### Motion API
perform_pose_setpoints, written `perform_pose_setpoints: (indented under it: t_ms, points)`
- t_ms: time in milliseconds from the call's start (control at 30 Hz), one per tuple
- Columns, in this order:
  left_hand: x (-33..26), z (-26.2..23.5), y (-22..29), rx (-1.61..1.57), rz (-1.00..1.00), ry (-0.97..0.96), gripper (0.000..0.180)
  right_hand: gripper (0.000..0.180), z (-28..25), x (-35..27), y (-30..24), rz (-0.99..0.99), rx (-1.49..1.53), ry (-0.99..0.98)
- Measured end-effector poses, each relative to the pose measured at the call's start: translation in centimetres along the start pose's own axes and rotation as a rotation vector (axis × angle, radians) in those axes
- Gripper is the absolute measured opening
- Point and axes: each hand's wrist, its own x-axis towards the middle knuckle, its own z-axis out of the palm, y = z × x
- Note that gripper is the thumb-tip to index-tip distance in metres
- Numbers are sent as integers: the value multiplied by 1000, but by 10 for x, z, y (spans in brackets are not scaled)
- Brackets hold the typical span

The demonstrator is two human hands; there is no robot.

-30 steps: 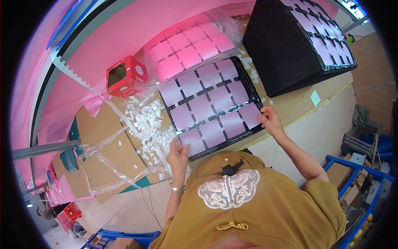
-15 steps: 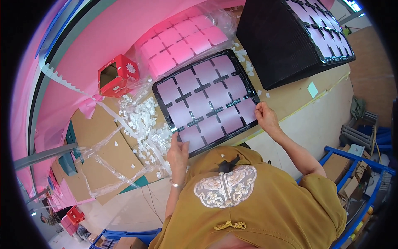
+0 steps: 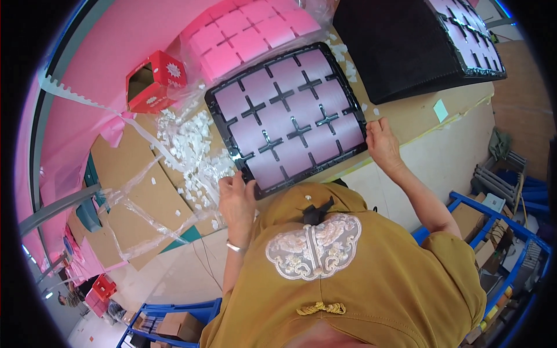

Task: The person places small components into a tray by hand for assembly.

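A black plastic tray (image 3: 272,184) lies tilted on the worktable in front of me, its cells lined with purple sheets (image 3: 260,123) between black cross-shaped dividers (image 3: 282,97). At its near left corner is my left hand (image 3: 237,203), thumb and fingers closed about the rim. My right hand (image 3: 383,144) pinches the right rim near the near right corner; its fingertips partly hide the edge. Behind it lies a pink-sheeted piece (image 3: 243,35) with similar crosses, partly under clear plastic film.
A tall stack of black trays (image 3: 400,49) stands at the far right. White scraps (image 3: 188,136) litter the table beside an open red box (image 3: 156,81). Cardboard (image 3: 136,188) with clear tape lies at left. Blue racks (image 3: 505,220) stand at lower right.
The whole view has shifted, so table items sit higher in the picture. My left hand sits slightly farther up along the tray's left edge; both hands stay at the tray.
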Motion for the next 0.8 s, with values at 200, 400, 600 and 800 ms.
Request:
perform_pose_setpoints:
  t_ms: [200, 400, 600, 800]
  points:
    - [16, -2, 20, -128, 577, 72, 37, 34, -7, 0, -48, -469, 14, -27]
    - [28, 26, 38, -9, 624, -78, 43, 29, 35, 1, -113, -652, 119, -116]
    - [20, 24, 17, 7, 603, -97, 42, 23, 37, 7, -78, -639, 88, -150]
    - [22, 16, 9, 63, 550, -114, 41, 20, 9, 12, -17, -374, -90, -92]
